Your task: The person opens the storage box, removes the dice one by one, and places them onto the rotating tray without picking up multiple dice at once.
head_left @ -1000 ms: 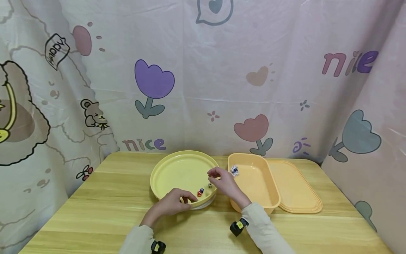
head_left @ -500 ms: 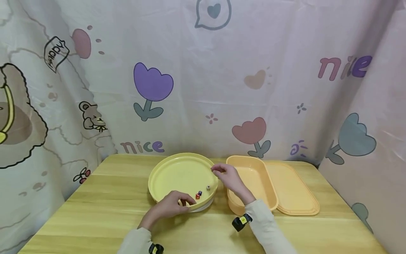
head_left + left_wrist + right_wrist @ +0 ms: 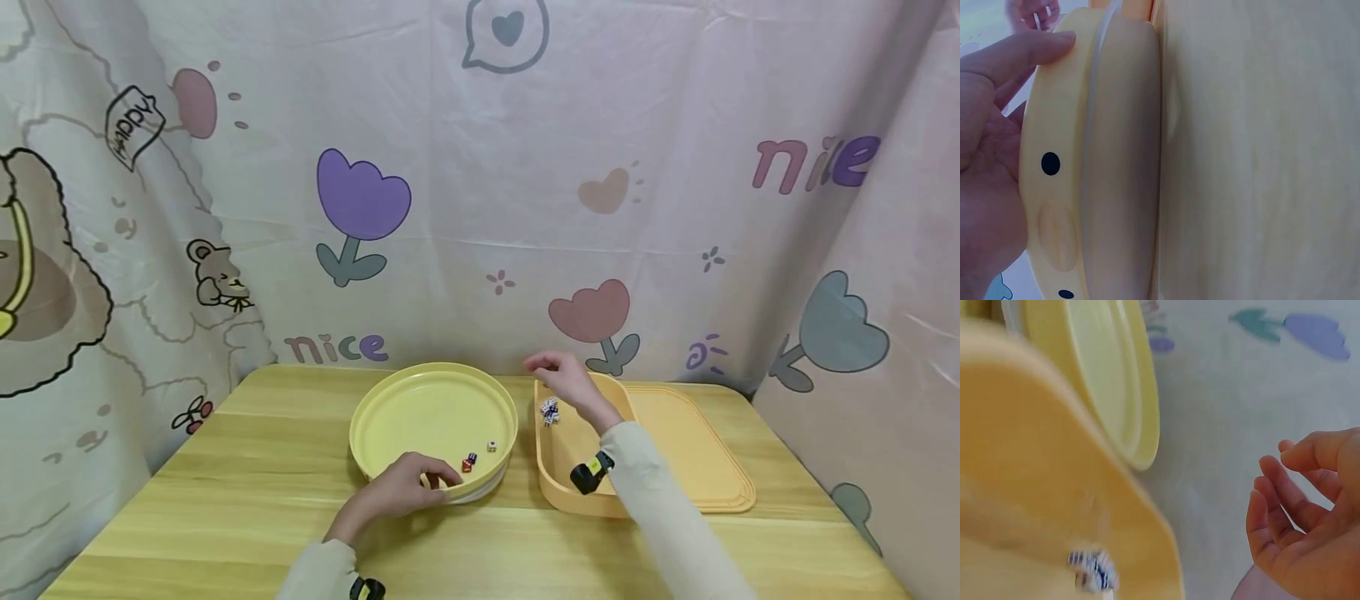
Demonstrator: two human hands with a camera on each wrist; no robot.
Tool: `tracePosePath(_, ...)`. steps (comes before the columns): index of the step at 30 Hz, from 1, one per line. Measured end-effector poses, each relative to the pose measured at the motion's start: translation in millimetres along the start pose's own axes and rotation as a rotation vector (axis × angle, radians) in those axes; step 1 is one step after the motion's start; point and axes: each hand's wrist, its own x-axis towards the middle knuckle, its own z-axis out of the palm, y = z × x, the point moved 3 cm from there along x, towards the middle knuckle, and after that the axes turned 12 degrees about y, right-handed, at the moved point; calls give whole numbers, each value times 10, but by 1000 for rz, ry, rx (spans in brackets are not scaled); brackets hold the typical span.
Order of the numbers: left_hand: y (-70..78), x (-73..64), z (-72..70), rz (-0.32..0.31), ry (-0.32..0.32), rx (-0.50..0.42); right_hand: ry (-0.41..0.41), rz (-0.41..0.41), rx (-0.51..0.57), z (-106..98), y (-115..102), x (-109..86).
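A round yellow tray (image 3: 435, 417) stands on the table, with a red die (image 3: 467, 467), a blue die (image 3: 472, 458) and a white die (image 3: 492, 447) near its front right rim. My left hand (image 3: 405, 485) grips that front rim, its thumb (image 3: 1054, 47) on the outer wall and the fingers reaching over the inside. Above the back left part of an orange box (image 3: 551, 487) hovers my right hand (image 3: 566, 379). Its fingers (image 3: 1260, 515) are loosely bent, and nothing shows between them and the thumb. Several white and blue dice (image 3: 550, 411) lie clustered by the box's left wall.
Right of the box lies a flat orange lid (image 3: 690, 442), partly behind the right forearm. A printed curtain (image 3: 465, 208) hangs along the back edge of the wooden table (image 3: 247, 500). The tray and box stand side by side with a narrow gap.
My right hand has moved from the tray's right rim rightward and up, over the back of the box, uncovering the dice cluster there. My left hand stays on the tray rim.
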Motion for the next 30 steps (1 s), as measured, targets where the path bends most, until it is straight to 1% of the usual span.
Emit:
tracePosePath(3, -5, 0, 1, 1, -2, 7, 14, 58, -5, -43, 151, 90)
tracePosePath(7, -12, -3, 2, 10, -5, 15, 45, 137, 4, -55, 409, 164)
tracePosePath(10, -11, -2, 4, 11, -4, 13, 66, 191, 12, -50, 595, 178)
tracePosePath(14, -10, 7, 1, 10, 2, 13, 94, 277, 26, -45, 775, 152)
tracePosePath(17, -7, 10, -2, 8, 2, 13, 98, 341, 34, -43, 864, 117)
tracePosePath(21, 1, 11, -3, 3, -1, 10, 81, 405, 46, -35, 955, 64)
tracePosePath(25, 10, 12, 3, 1, -7, 11, 61, 471, 105, -17, 1048, 10)
tracePosePath(27, 14, 10, 2, 0, -8, 13, 50, 481, 131, -1, 1080, -4)
tracePosePath(30, 18, 6, -7, -5, -4, 14, 38, 472, 146, 25, 1104, -13)
